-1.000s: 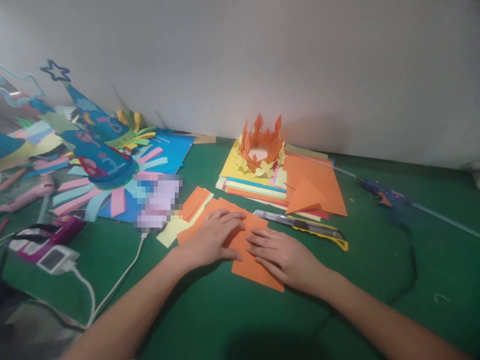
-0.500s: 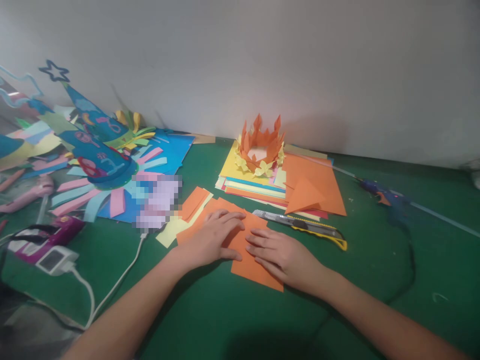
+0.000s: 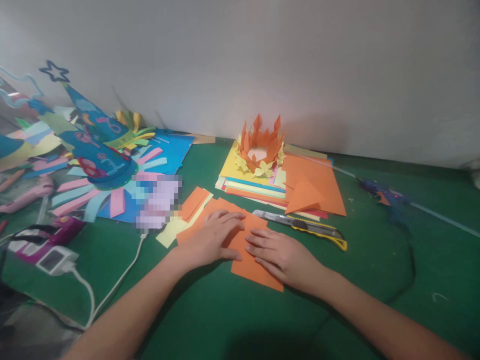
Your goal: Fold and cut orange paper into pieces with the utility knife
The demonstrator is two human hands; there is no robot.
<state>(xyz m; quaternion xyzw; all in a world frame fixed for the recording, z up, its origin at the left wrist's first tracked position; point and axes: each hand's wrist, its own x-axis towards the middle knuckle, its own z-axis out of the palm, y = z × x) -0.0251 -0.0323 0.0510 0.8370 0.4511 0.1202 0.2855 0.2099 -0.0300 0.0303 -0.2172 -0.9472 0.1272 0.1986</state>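
Note:
An orange paper sheet [image 3: 247,265] lies on the green table surface [image 3: 210,320] in front of me. My left hand [image 3: 210,240] rests flat on its left part, fingers stretched out. My right hand [image 3: 281,255] lies flat on its right part, fingers also extended, the two sets of fingertips almost meeting. A yellow-and-grey utility knife [image 3: 300,227] lies just beyond my right hand.
A stack of coloured paper [image 3: 258,187] carries an orange paper crown [image 3: 260,145] and orange sheets [image 3: 315,185]. A blue glue gun [image 3: 382,195] lies at the right. Blue cone hats [image 3: 97,145], paper strips, a purple device [image 3: 45,240] and a white charger [image 3: 56,260] crowd the left.

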